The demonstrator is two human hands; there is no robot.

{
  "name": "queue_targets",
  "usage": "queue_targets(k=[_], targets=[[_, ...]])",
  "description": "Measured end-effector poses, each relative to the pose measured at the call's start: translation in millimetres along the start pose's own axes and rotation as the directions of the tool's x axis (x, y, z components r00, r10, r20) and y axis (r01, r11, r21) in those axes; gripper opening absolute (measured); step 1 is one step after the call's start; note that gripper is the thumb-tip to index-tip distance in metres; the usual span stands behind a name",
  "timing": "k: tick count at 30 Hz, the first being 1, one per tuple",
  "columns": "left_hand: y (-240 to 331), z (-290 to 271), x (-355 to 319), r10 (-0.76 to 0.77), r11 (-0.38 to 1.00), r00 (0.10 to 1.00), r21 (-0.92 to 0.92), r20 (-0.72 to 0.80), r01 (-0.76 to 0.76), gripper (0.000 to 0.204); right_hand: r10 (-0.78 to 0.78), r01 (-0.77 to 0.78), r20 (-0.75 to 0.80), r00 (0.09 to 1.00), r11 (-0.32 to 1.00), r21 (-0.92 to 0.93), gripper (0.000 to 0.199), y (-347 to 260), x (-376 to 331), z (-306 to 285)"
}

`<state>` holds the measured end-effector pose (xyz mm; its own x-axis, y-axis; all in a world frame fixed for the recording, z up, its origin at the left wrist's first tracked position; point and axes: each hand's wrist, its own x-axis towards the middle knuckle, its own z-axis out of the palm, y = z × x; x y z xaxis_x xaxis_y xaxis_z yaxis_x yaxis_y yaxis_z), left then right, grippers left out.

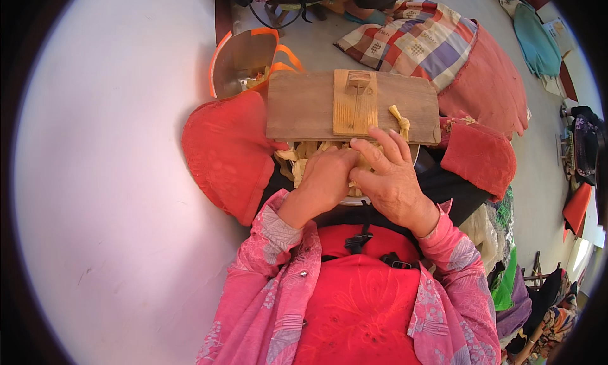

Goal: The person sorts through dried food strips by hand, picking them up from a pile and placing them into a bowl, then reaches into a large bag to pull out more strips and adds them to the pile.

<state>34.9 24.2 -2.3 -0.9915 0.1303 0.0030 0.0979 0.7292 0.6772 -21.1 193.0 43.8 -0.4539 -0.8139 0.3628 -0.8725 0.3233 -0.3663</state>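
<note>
Both hands meet just in front of the person's lap, over a heap of pale yellow strips that look like dried husk or leaf, though the view is too bent to be sure of the material. The left hand is curled into a loose fist on the strips, gripping a bunch of them; the right hand lies over the same bunch with its fingers spread and pressed down, the tips touching the near edge of a wooden board. The strips sit in a shallow metal basin, mostly hidden under the board and the hands.

The board lies across the lap, and on its middle stands a ribbed wooden block. A small knotted piece of the same strip rests on the board, just right of the block. Far left of the board a metal bowl with orange straps holds more scraps. A checked cloth lies on the floor beyond, far right.

To do this well, it seems wise to keep the bunch tight in the left fist while the right fingers sort out single strips, holding them flat and even so none tear or tangle, and to keep the board level on the lap.
</note>
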Motion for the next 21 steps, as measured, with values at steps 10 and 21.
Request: queue_targets(k=[10,21], targets=[[17,5,3,-0.015,0.998,0.982,0.065,-0.189,0.028,0.014,0.404,-0.249,-0.223,0.887,0.826,0.506,0.009,11,-24,41],[14,18,8,0.052,0.979,0.928,-0.163,-0.368,-0.12,0.017,0.776,-0.21,0.377,0.506,-0.312,0.926,0.012,16,-22,52]])
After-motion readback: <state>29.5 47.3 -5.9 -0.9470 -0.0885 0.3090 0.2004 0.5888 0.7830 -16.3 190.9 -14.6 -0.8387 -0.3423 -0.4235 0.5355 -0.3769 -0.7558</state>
